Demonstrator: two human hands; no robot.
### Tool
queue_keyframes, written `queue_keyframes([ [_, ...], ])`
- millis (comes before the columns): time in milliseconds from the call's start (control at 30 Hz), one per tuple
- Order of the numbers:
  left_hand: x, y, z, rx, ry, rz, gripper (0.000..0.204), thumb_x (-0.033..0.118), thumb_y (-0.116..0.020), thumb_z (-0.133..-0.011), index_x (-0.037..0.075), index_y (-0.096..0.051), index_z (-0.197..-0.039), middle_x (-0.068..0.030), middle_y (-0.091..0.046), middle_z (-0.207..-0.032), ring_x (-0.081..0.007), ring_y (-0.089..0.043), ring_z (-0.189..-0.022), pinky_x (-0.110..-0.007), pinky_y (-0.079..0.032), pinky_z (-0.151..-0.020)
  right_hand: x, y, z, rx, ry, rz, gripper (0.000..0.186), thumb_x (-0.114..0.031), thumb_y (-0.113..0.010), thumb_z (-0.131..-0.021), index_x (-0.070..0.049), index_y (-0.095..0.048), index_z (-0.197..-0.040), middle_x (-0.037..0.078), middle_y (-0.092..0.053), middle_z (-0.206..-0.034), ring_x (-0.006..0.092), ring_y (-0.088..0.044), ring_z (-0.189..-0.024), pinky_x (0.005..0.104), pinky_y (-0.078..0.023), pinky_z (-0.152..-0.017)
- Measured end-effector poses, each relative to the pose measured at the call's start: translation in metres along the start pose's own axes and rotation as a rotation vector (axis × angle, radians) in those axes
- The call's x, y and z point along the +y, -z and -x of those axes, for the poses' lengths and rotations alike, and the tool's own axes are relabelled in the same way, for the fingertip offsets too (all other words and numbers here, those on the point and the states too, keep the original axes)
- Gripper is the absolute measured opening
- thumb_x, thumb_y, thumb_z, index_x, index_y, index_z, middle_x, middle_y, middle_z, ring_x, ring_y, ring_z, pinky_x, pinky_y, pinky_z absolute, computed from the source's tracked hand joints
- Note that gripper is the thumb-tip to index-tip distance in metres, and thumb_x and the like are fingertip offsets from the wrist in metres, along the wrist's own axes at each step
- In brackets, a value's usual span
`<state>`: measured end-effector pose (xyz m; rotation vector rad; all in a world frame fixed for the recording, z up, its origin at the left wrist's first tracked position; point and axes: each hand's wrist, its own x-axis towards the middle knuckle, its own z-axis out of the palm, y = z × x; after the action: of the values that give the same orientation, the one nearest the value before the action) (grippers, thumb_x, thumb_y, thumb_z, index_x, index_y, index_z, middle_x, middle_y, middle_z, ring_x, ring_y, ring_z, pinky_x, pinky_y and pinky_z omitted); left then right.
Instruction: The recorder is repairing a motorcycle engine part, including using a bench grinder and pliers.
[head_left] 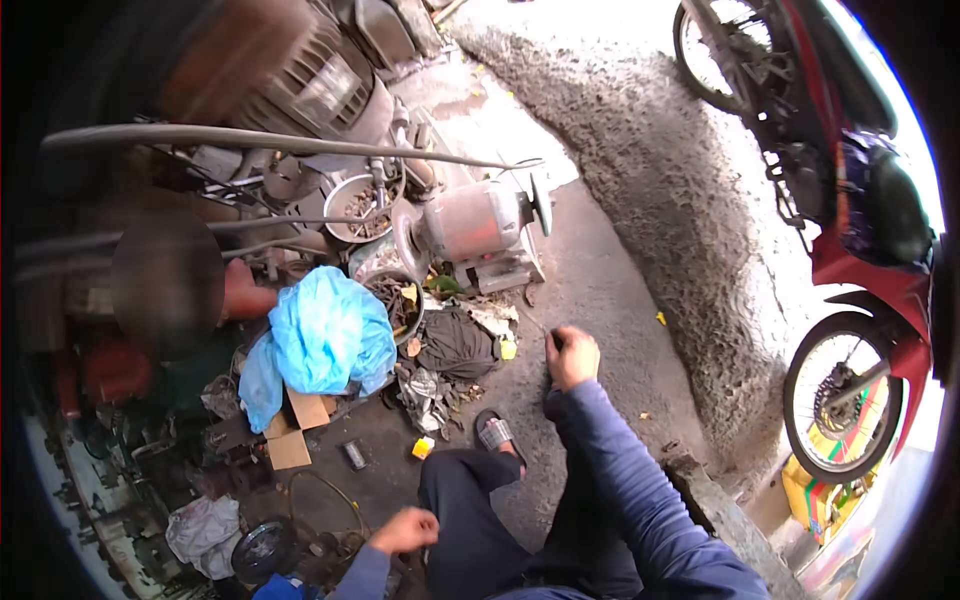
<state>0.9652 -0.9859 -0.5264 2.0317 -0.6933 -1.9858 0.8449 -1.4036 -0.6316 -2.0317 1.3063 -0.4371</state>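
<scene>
Thin rod (535, 321): juts from the right hand (573, 357) toward ten or eleven o'clock, apart from the bench grinder (475, 222); probably light, fairly stiff, slick if oily; hold it near the rear end, fingers clear of the tip.
Blue plastic bag (333, 330): nine o'clock from the right hand; crumpled, soft, likely slippery.
Left hand (405, 530): between six and seven o'clock in the view, just beside the trouser leg (465, 515); fingers curled, but whether its grip holds anything I cannot tell.
Grinder: eleven o'clock from the right hand; looks heavy, rigid.
Right grip: clamped on the rod.
</scene>
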Motion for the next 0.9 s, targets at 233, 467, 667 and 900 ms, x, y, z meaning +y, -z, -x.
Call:
queue_keyframes([
  [233,0.029,0.048,-0.124,-0.182,-0.174,0.004,0.010,0.011,-0.067,-0.085,0.002,-0.068,-0.086,0.0053,-0.059,-0.069,-0.0005,-0.050,-0.064,-0.020,-0.042,-0.059,0.027,-0.130,-0.099,0.047,0.011,0.080,0.019,-0.024,-0.062,-0.082,-0.008,-0.062,-0.072,0.014,-0.064,-0.076,0.0348,-0.064,-0.074,0.0452,-0.051,-0.066],
  [467,0.063,0.076,-0.298,0.449,-0.505,0.648,0.014,0.014,-0.062,-0.092,0.001,-0.065,-0.096,0.0008,-0.061,-0.078,-0.0052,-0.052,-0.065,-0.021,-0.042,-0.058,0.010,-0.113,-0.054,0.023,0.123,0.031,0.017,-0.020,-0.066,-0.079,-0.004,-0.066,-0.072,0.017,-0.065,-0.071,0.0348,-0.065,-0.070,0.0429,-0.051,-0.064],
  [667,0.078,0.111,-0.377,0.363,-0.936,1.304,0.034,0.029,-0.055,-0.097,0.004,-0.053,-0.120,-0.0063,-0.061,-0.092,-0.0134,-0.054,-0.069,-0.028,-0.045,-0.060,-0.011,-0.112,-0.026,-0.195,0.196,-0.173,0.015,-0.016,-0.069,-0.079,0.000,-0.069,-0.081,0.018,-0.067,-0.075,0.0332,-0.067,-0.072,0.0375,-0.053,-0.066],
  [900,0.058,0.128,-0.404,0.345,-0.906,1.018,0.024,0.017,-0.059,-0.095,0.003,-0.057,-0.115,-0.0021,-0.062,-0.087,-0.0058,-0.053,-0.068,-0.020,-0.043,-0.060,-0.010,-0.091,-0.024,0.052,0.325,0.222,0.011,-0.015,-0.066,-0.077,-0.005,-0.065,-0.072,0.015,-0.062,-0.070,0.0359,-0.062,-0.067,0.0426,-0.050,-0.061],
])
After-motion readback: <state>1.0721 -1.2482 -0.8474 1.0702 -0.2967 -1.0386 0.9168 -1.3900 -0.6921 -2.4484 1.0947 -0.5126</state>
